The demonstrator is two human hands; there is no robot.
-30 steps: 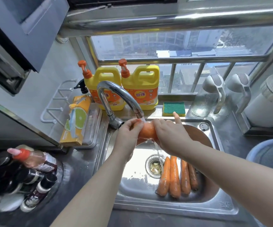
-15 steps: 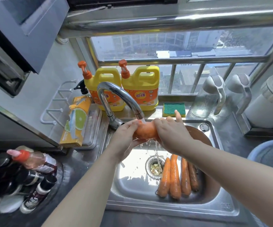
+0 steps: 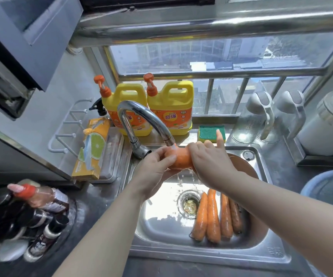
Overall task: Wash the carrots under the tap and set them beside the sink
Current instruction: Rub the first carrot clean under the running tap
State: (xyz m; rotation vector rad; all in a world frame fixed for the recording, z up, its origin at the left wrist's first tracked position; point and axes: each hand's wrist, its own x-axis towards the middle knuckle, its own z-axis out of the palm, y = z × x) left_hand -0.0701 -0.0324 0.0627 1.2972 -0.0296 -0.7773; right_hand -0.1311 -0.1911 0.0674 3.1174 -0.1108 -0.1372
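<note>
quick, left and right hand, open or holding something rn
Left hand: holding the carrot under the tap, fingers curled round one end.
Right hand: holding the same carrot at the other end, index finger pointing out.

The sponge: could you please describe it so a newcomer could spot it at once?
Look just behind the steel sink. Right of the two yellow detergent jugs lies the sponge, the only flat pad there, green on top and yellow beneath.
</note>
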